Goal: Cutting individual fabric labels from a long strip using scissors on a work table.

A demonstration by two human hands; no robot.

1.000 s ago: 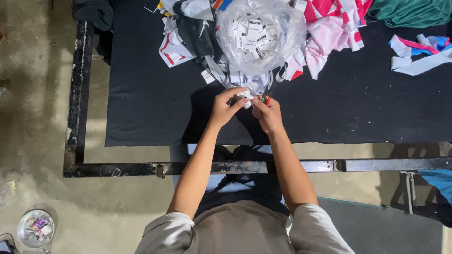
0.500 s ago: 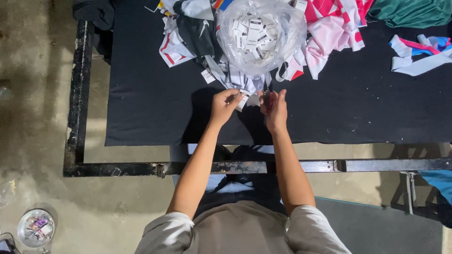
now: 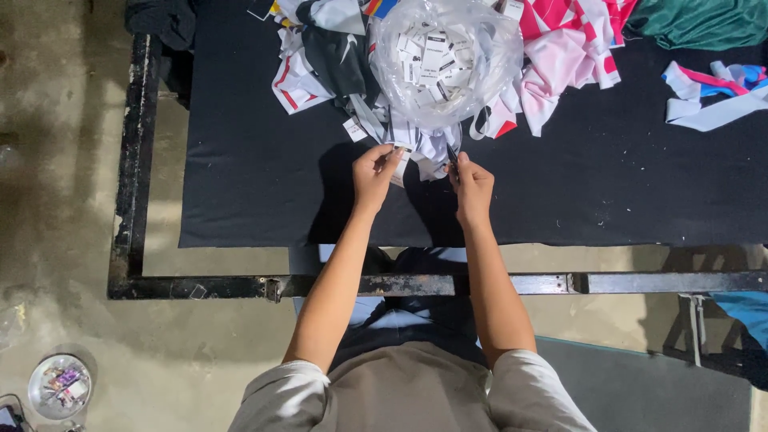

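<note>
My left hand pinches a small white label tag over the black cloth of the table. My right hand is closed on a small dark tool, which looks like thread snips, held a little to the right of the tag. The hands are apart. Just beyond them lies a clear plastic bag full of several white tags, resting on a heap of white, black, red and pink garments.
A black metal frame borders the table on the left and front. Green cloth and blue-pink-white strips lie at the far right. A round container of small items sits on the concrete floor at lower left.
My hands were together on the tag a second ago. They have since pulled apart, the right hand moving right and slightly up with the tool.
</note>
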